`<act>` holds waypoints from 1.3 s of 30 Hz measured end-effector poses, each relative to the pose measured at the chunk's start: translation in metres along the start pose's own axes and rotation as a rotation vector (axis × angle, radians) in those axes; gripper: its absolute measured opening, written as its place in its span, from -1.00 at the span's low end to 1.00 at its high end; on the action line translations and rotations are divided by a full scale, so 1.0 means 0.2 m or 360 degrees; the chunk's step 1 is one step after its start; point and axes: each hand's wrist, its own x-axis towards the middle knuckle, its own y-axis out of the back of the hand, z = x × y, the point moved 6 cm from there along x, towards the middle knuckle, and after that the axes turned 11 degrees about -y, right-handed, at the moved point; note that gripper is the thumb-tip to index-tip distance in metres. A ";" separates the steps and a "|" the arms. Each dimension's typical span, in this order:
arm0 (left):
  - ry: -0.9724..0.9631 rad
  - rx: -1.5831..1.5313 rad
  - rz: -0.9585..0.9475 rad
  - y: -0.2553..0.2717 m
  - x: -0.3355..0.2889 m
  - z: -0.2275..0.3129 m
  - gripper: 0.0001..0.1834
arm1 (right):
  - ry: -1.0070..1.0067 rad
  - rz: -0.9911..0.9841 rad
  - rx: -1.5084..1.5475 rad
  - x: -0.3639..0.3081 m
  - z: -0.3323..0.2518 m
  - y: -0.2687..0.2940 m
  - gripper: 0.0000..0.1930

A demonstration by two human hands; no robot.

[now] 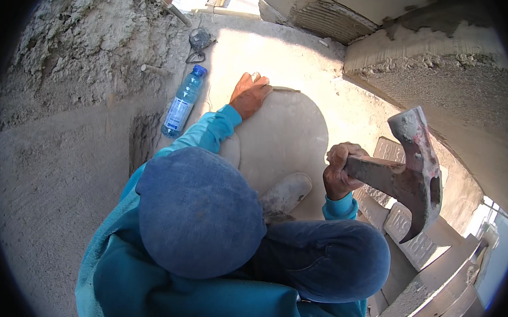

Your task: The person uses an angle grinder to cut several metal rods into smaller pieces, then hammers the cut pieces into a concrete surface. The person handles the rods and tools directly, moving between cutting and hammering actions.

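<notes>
My right hand [343,170] is closed round the handle of a claw hammer [420,173], raised above the ground on the right. The hammer's head is worn and reddish, its curved claw pointing toward me. My left hand [250,95] reaches to the far left edge of a smooth, rounded grey slab [293,132]. Its fingers are bent, and a thin tan strip [285,89] sticks out to the right from them along the slab's edge. Whether the strip is wood or metal cannot be made out. A dusty shoe [289,192] rests on the slab's near part.
A blue water bottle [183,102] lies left of my left arm, with a dark small object [200,39] beyond it. A rough wall [79,92] rises on the left. Concrete blocks [430,81] stand far right; embossed slabs [400,223] lie below the hammer. My bent knees [329,260] are in front.
</notes>
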 end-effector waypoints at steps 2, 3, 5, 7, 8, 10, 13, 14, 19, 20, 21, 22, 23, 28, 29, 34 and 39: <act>0.0017 -0.0054 -0.0044 -0.02 0.02 0.01 -0.86 | -0.0017 -0.0226 -0.0766 -0.15 0.31 0.01 -0.91; 0.0039 -0.0041 -0.0078 0.00 0.02 0.00 -0.86 | -0.0529 -0.0497 -0.0817 -0.19 0.47 -0.06 -0.83; 0.0059 -0.0016 -0.0092 -0.05 -0.02 0.00 -0.86 | -0.0778 -0.0888 -0.1189 -0.24 0.66 -0.15 -0.76; 0.0050 -0.0030 -0.0090 -0.04 0.01 0.00 -0.86 | -0.0683 -0.0747 -0.1053 -0.20 0.57 -0.16 -0.78; 0.0037 -0.0036 -0.0074 -0.03 0.03 -0.02 -0.86 | -0.0637 -0.0676 -0.0986 -0.18 0.52 -0.17 -0.78; 0.0095 -0.0125 -0.0175 -0.03 0.03 -0.02 -0.83 | -0.0689 -0.0550 -0.0868 -0.13 0.40 -0.16 -0.78; 0.0133 -0.0067 0.0072 0.07 0.02 0.06 -0.84 | -0.0657 -0.0404 -0.0684 -0.10 0.27 -0.11 -0.80; 0.0200 -0.0046 0.0126 0.09 0.01 0.06 -0.83 | -0.0670 -0.0379 -0.0651 -0.11 0.27 -0.08 -0.80; 0.0696 -0.0033 0.0329 0.17 -0.04 -0.09 -0.76 | -0.0818 -0.0318 -0.0633 -0.23 0.34 0.04 -0.80; 0.0781 -0.0047 0.0292 0.14 -0.04 -0.15 -0.76 | -0.0841 -0.0296 -0.0607 -0.27 0.36 0.04 -0.81; 0.0797 -0.0151 0.0251 0.11 -0.03 -0.20 -0.76 | -0.0859 -0.0282 -0.0591 -0.30 0.36 0.04 -0.82; 0.0807 -0.0254 0.0209 0.06 0.00 -0.24 -0.75 | -0.0878 -0.0263 -0.0573 -0.33 0.38 0.04 -0.82; 0.0818 -0.0356 0.0167 0.03 0.04 -0.28 -0.74 | -0.0883 -0.0275 -0.0537 -0.36 0.39 0.02 -0.78; 0.1126 -0.0508 -0.0079 -0.13 0.18 -0.32 -0.74 | -0.0880 -0.0318 -0.0544 -0.44 0.43 -0.01 -0.67; 0.1167 -0.0536 -0.0075 -0.13 0.17 -0.32 -0.75 | -0.0860 -0.0336 -0.0568 -0.43 0.41 -0.02 -0.67; 0.1283 -0.0596 -0.0272 -0.14 0.11 -0.22 -0.83 | -0.0820 -0.0390 -0.0606 -0.35 0.38 -0.04 -0.69; 0.0950 -0.0374 -0.0202 -0.14 0.09 -0.10 -0.92 | -0.0820 -0.0397 -0.0656 -0.25 0.41 -0.11 -0.70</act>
